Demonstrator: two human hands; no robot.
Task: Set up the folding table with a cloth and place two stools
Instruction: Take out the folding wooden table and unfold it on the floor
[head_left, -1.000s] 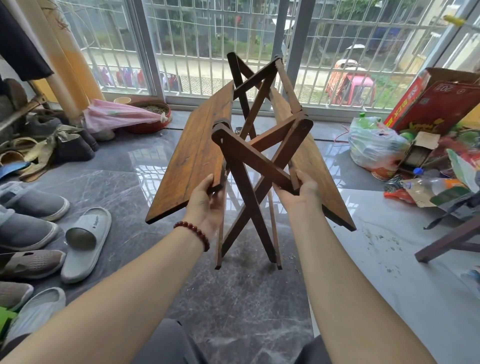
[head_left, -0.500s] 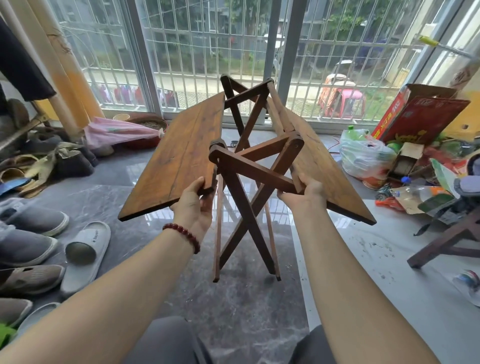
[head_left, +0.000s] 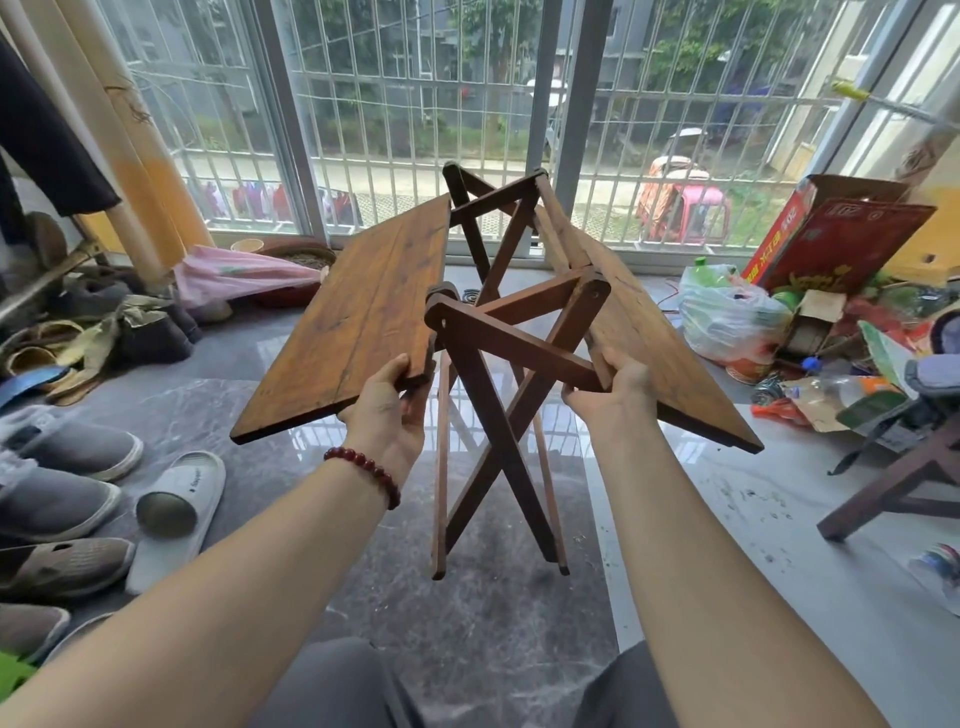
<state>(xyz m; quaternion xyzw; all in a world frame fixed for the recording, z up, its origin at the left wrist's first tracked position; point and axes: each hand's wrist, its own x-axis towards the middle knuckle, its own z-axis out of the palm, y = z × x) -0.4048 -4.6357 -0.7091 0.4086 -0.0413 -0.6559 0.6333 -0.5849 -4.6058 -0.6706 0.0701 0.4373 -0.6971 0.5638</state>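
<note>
A dark wooden folding table (head_left: 498, 343) stands on its crossed legs on the grey marble floor in front of me. Its two top boards are tilted outward like wings, the left board (head_left: 358, 322) and the right board (head_left: 654, 343). My left hand (head_left: 389, 410) grips the near inner corner of the left board. My right hand (head_left: 613, 395) grips the near inner corner of the right board, beside the leg frame. Part of a dark wooden stool (head_left: 893, 483) shows at the right edge. No cloth is in view.
Several shoes and a white slipper (head_left: 176, 509) lie along the left. A pink umbrella (head_left: 239, 273) and a bowl sit by the barred window (head_left: 467, 114). Plastic bags (head_left: 727, 317), bottles and a red carton (head_left: 841, 244) crowd the right side.
Both boards have swung further outward and flatter as my hands spread them apart. My view has tilted up a little.
</note>
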